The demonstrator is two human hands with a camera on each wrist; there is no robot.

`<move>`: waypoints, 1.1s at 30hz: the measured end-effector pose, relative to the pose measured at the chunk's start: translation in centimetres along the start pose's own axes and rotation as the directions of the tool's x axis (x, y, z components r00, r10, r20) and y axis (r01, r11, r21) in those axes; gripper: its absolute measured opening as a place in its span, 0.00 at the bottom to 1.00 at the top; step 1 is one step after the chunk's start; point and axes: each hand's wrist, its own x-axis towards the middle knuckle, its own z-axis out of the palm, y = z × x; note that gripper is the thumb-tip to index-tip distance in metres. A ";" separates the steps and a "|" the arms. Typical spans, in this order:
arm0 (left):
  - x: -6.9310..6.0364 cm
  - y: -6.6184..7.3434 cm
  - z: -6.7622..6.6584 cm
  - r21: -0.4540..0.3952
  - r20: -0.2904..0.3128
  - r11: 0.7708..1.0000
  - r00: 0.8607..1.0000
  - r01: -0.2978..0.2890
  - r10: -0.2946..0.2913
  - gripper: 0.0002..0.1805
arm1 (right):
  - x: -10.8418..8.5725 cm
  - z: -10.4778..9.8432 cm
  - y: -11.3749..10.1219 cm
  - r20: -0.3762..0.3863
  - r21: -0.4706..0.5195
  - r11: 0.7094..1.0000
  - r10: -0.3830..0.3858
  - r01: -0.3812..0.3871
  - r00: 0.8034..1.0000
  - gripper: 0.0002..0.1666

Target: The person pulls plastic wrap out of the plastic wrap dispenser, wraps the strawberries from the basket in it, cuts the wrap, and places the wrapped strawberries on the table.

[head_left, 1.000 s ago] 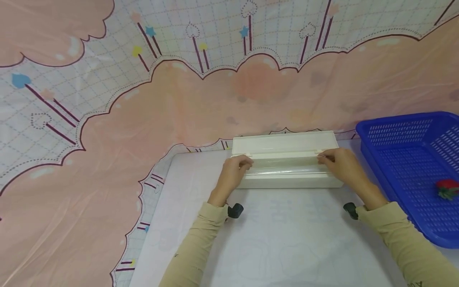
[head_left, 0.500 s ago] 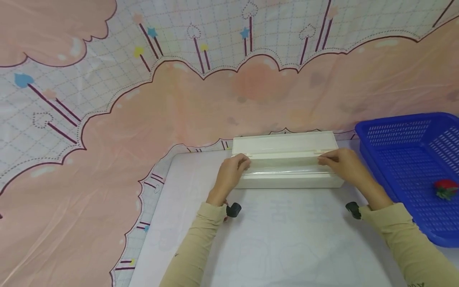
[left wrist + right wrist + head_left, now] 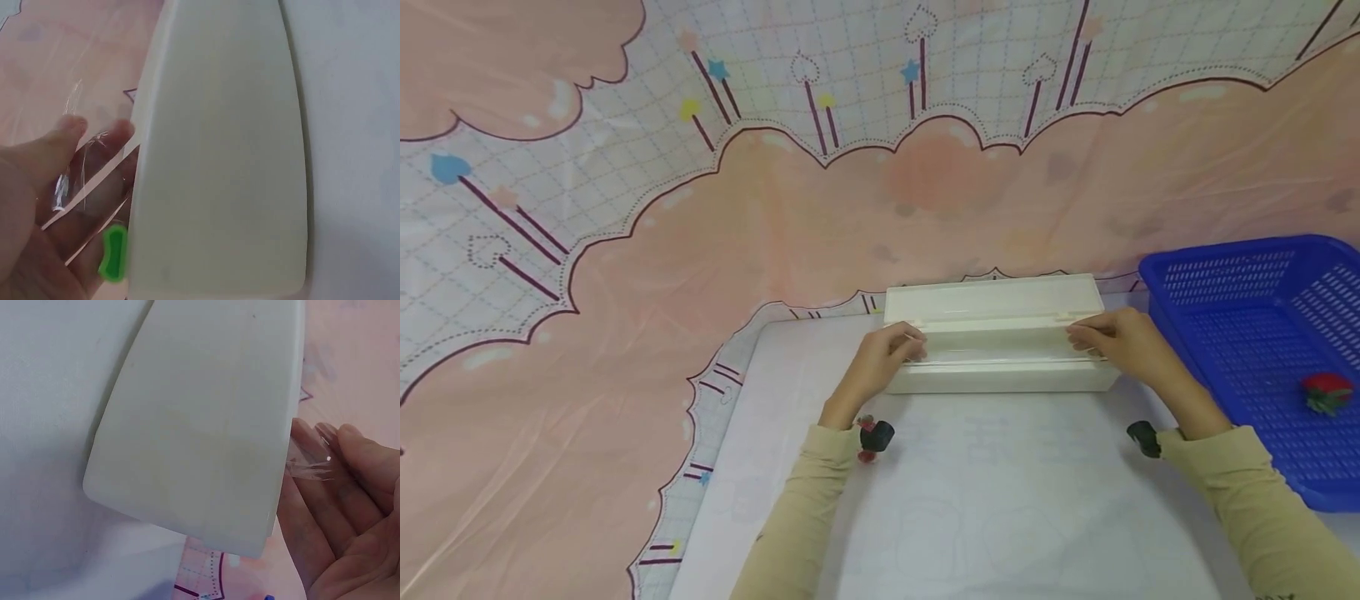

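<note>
A long white cling film dispenser (image 3: 1000, 381) lies at the back of the white tabletop, its lid (image 3: 992, 297) raised toward the wall. Clear cling film (image 3: 996, 344) spans its front between my hands. At its left end, my left hand (image 3: 880, 358) holds the film's edge with curled fingers; in the left wrist view, film (image 3: 94, 142) lies between thumb and fingertips, which look slightly apart. My right hand (image 3: 1123, 342) pinches the film at the other end, where crinkled film (image 3: 309, 464) shows at the fingers in the right wrist view. A small green piece (image 3: 114, 253) sits at the dispenser's side.
A blue plastic basket (image 3: 1157, 287) stands to the right, with a red strawberry (image 3: 1326, 392) in it. Small red objects (image 3: 867, 457) show partly behind the left wrist's black camera (image 3: 877, 436). A cake-patterned cloth (image 3: 820, 225) rises behind the table.
My left hand's wrist has shifted slightly left and its fingers have moved a little lower on the film. The right hand stays almost in place. More red shows beside the left wrist.
</note>
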 end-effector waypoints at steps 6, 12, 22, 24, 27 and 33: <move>-0.6 -0.6 -0.5 -0.039 0.080 0.999 0.997 -0.020 0.023 0.11 | -0.1 0.0 0.1 -0.004 0.005 1.000 -0.007 0.007 1.000 0.16; -0.9 -0.8 -0.9 0.022 0.131 0.998 0.990 -0.054 0.051 0.10 | -0.2 0.2 0.1 -0.002 0.010 1.000 -0.024 0.024 1.000 0.14; -0.4 -0.9 -0.8 -0.029 -0.040 0.999 0.999 -0.028 0.027 0.08 | -0.3 -0.2 0.3 -0.019 0.015 0.999 -0.036 0.036 0.999 0.15; -0.2 -0.9 -0.8 -0.057 -0.085 0.998 0.996 -0.021 0.017 0.08 | -0.3 -0.4 0.2 -0.015 0.034 0.999 -0.007 0.007 1.000 0.16; 0.1 -0.7 -0.9 -0.098 -0.126 0.995 0.992 -0.025 0.013 0.09 | -0.4 -0.8 0.1 0.005 0.087 0.995 0.043 -0.043 0.999 0.19; 0.4 -0.3 -0.9 -0.217 -0.149 0.975 0.989 -0.056 0.024 0.11 | -0.3 -1.1 0.2 0.017 0.178 0.981 0.074 -0.076 0.997 0.20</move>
